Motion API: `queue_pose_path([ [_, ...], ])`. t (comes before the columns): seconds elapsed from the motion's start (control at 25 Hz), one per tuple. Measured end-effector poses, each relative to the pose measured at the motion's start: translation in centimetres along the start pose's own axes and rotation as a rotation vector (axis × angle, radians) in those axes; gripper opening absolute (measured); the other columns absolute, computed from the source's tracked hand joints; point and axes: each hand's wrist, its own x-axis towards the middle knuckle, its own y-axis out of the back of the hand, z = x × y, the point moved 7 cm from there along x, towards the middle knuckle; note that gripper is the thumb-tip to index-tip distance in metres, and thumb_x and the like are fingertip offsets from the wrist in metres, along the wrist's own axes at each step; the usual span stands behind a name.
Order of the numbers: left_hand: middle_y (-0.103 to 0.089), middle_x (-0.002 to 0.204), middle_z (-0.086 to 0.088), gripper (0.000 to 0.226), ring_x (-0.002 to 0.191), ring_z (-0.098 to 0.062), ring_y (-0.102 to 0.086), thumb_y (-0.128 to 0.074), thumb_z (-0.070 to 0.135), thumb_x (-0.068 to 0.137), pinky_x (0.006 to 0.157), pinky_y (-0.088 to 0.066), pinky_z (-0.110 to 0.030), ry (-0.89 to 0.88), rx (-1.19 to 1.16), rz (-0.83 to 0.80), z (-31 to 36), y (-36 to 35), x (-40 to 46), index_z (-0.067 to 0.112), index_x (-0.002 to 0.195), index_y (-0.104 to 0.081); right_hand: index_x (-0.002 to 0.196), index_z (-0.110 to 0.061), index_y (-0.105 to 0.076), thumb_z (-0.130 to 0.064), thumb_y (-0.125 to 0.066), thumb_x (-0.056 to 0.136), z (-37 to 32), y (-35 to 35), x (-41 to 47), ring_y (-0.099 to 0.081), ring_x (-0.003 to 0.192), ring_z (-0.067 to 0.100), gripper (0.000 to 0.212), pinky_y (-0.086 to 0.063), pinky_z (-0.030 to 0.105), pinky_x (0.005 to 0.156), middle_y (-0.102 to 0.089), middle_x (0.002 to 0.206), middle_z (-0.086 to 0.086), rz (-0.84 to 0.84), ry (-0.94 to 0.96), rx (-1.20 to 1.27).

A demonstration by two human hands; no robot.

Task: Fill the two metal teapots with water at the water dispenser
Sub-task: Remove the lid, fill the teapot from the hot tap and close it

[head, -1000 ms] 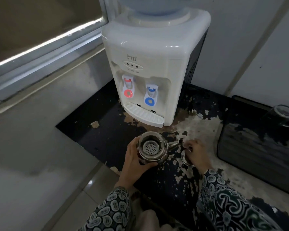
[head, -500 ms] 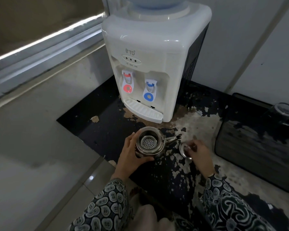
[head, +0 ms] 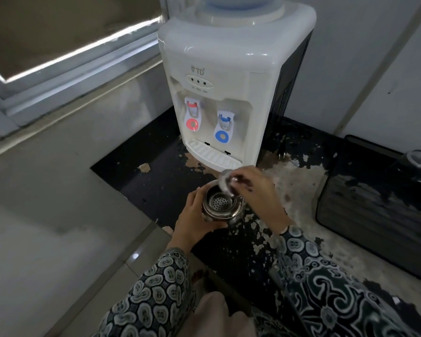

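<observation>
Peeling black mat (head: 156,181) under dispenser (head: 229,76), seemingly floor-level.

We see the lid (head: 225,182) only as a blur in our right hand (head: 255,188), which hides the teapot's (head: 220,207) spout. At twelve o'clock, the water bottle (head: 238,2) is cut off.

White dispenser (head: 229,76) (red, blue taps)
</observation>
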Motion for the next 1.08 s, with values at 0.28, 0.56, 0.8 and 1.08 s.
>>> queue_pose_path([
  [0.28,-0.028,0.145,0.005,0.100,0.130,-0.023,-0.042,-0.083,0.042,0.056,0.098,-0.044,-0.049,0.031,-0.006,-0.016,0.2,-0.3,-0.1,0.044,0.138,-0.025,0.104,-0.008,-0.063,-0.007,-0.056,0.086,0.4,-4.5,-1.2,-0.050,0.106,0.024,0.019,-0.027,0.015,0.088,-0.062,0.108,0.008,-0.149,0.091,-0.163],
  [0.56,-0.028,0.145,0.002,0.099,0.128,-0.023,-0.044,-0.085,0.036,0.058,0.093,-0.047,-0.042,0.022,0.030,0.004,-0.3,-0.6,0.2,0.031,0.139,-0.029,0.112,-0.008,-0.059,-0.011,-0.053,0.090,-0.2,-5.8,-1.3,-0.044,0.120,0.021,0.023,-0.033,0.027,0.102,-0.056,0.121,0.007,-0.197,0.057,-0.089],
  [0.8,-0.026,0.148,0.003,0.100,0.130,-0.024,-0.043,-0.084,0.039,0.058,0.095,-0.048,-0.050,0.036,0.045,0.006,-0.4,-0.5,-0.1,0.034,0.140,-0.027,0.122,-0.018,-0.052,-0.018,-0.053,0.089,0.0,-5.8,-1.6,-0.037,0.124,0.019,0.033,-0.038,0.029,0.099,-0.049,0.129,0.001,-0.175,0.002,-0.151],
  [1.08,-0.025,0.150,0.005,0.100,0.131,-0.023,-0.042,-0.084,0.043,0.057,0.096,-0.046,-0.049,0.046,0.091,-0.017,-0.4,-0.3,0.0,0.037,0.139,-0.026,0.118,-0.020,-0.054,-0.016,-0.057,0.087,0.4,-6.3,-0.8,-0.036,0.121,0.021,0.032,-0.048,0.036,0.090,-0.047,0.122,0.003,-0.203,-0.053,-0.267],
])
